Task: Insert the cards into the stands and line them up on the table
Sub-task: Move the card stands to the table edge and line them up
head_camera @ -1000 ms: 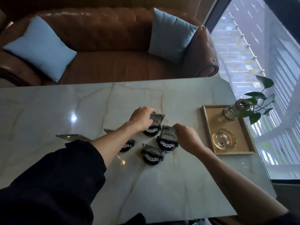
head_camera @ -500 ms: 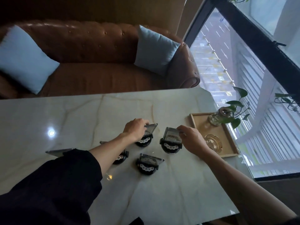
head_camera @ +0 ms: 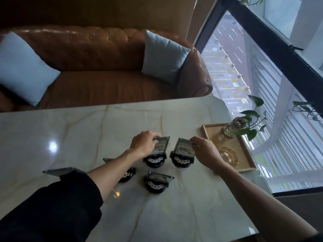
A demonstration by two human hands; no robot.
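Observation:
Several round black stands with cards in them sit on the marble table [head_camera: 183,215]. My left hand [head_camera: 144,143] grips the top of the card in the rear left stand [head_camera: 154,160]. My right hand [head_camera: 205,151] holds the right edge of the card [head_camera: 183,148] in the rear right stand [head_camera: 181,161]. A third stand with a card [head_camera: 156,184] is nearer to me. A fourth stand [head_camera: 126,175] is partly hidden under my left forearm. Another card [head_camera: 59,171] shows at the left, its base hidden by my sleeve.
A wooden tray [head_camera: 209,135] at the table's right edge holds a glass ashtray [head_camera: 228,156] and a glass vase with a green plant [head_camera: 232,129]. A brown leather sofa [head_camera: 104,84] with two blue cushions stands behind the table. A window is at the right.
The two rear stands have moved apart, the right one shifting right with my right hand. The camera has tilted up, so the scene sits lower in the frame.

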